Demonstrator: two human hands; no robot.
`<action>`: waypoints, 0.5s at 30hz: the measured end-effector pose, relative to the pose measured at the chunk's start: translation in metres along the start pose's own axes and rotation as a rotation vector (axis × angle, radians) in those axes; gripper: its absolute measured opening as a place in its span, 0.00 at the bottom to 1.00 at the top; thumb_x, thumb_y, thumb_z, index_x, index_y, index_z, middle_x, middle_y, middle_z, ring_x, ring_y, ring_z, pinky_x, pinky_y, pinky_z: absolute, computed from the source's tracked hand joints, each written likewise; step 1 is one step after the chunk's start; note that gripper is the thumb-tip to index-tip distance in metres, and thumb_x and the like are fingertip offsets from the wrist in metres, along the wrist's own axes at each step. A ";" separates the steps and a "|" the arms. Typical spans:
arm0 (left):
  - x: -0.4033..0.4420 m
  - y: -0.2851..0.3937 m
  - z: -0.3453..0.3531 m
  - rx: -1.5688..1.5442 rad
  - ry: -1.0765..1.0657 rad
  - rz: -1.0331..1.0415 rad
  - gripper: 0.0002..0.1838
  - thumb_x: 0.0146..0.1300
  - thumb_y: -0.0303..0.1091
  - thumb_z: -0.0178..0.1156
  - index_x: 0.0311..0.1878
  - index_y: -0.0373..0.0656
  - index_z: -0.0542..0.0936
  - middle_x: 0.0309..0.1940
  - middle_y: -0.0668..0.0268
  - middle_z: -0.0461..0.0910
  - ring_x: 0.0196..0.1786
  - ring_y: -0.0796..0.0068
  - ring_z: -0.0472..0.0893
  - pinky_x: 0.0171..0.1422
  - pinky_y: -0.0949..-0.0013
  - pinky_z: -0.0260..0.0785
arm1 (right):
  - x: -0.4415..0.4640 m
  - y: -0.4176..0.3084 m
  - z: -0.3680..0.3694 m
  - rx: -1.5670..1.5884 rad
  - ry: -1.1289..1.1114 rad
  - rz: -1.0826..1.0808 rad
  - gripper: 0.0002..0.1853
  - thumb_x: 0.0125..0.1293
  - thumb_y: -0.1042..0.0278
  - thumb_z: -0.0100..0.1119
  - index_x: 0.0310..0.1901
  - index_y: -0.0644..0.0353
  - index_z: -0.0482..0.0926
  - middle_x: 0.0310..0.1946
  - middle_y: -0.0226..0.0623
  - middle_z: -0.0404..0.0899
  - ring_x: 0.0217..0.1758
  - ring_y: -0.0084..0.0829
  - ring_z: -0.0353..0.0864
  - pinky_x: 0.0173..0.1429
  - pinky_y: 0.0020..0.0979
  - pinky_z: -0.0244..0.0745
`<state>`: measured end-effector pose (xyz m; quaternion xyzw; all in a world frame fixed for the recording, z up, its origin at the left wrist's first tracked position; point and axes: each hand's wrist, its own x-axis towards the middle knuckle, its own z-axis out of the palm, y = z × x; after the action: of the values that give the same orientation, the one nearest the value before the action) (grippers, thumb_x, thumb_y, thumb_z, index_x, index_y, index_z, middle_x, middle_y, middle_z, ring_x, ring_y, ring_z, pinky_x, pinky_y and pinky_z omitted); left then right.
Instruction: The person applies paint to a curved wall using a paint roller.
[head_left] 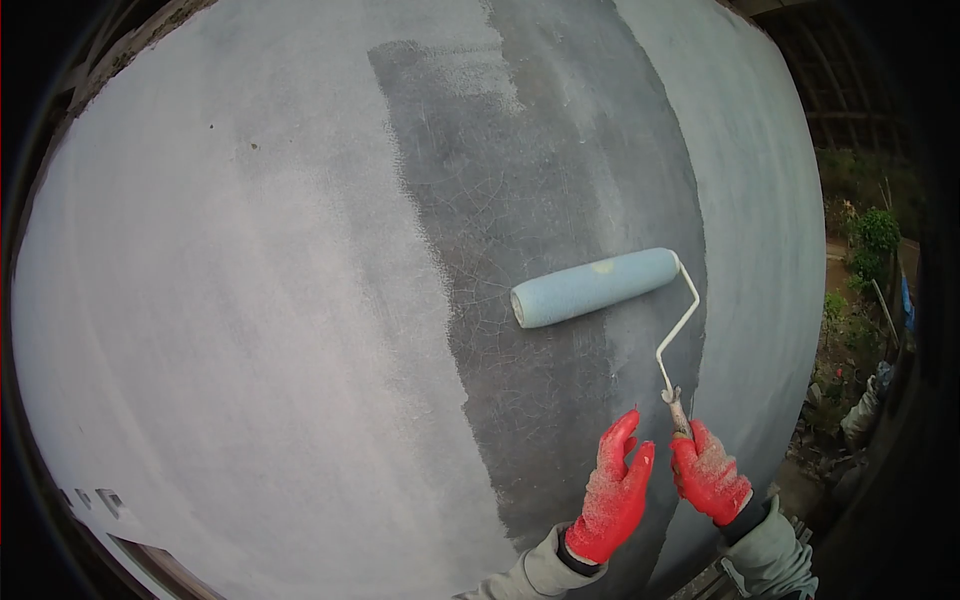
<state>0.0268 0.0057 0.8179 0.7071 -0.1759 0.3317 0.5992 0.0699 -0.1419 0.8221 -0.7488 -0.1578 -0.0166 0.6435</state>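
My right hand (pixel 712 474), in a red work glove with dusty patches, is closed around the handle of a paint roller (pixel 595 287). The roller's pale blue sleeve lies slantwise in front of the dark grey strip of wall (pixel 500 200), and its bent white frame runs down to the handle. Just left of the handle, my left hand (pixel 612 490), gloved in red too, is raised with thumb and fingers apart. It holds nothing. Whether the sleeve touches the wall I cannot tell.
A broad whitish coat (pixel 250 300) covers the wall on the left, and a paler grey-green band (pixel 750 200) runs along the right. Past the wall's right edge are green plants (pixel 876 235) and cluttered ground. A frame-like opening (pixel 160 565) shows at lower left.
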 end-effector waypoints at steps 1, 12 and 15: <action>-0.004 -0.006 0.000 -0.060 -0.024 -0.125 0.25 0.71 0.25 0.50 0.70 0.41 0.62 0.67 0.58 0.64 0.66 0.69 0.68 0.69 0.66 0.62 | -0.004 0.018 0.004 -0.005 -0.001 -0.002 0.11 0.71 0.59 0.49 0.38 0.59 0.70 0.23 0.35 0.74 0.22 0.30 0.75 0.28 0.34 0.69; 0.014 0.008 0.022 -0.270 -0.019 -0.201 0.26 0.73 0.28 0.50 0.72 0.38 0.58 0.68 0.57 0.63 0.70 0.68 0.64 0.71 0.67 0.58 | 0.034 -0.049 0.002 -0.269 0.126 -0.380 0.11 0.71 0.60 0.49 0.40 0.60 0.71 0.32 0.49 0.77 0.38 0.51 0.79 0.39 0.48 0.71; 0.007 0.004 0.019 -0.269 -0.031 -0.255 0.27 0.73 0.29 0.50 0.72 0.39 0.57 0.68 0.57 0.63 0.70 0.68 0.63 0.71 0.67 0.58 | 0.021 -0.004 0.007 -0.208 0.094 -0.237 0.11 0.71 0.60 0.49 0.40 0.61 0.71 0.32 0.49 0.77 0.37 0.50 0.79 0.39 0.48 0.71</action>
<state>0.0344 -0.0119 0.8244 0.6424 -0.1368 0.2154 0.7226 0.0878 -0.1301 0.8295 -0.7858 -0.2122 -0.1436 0.5629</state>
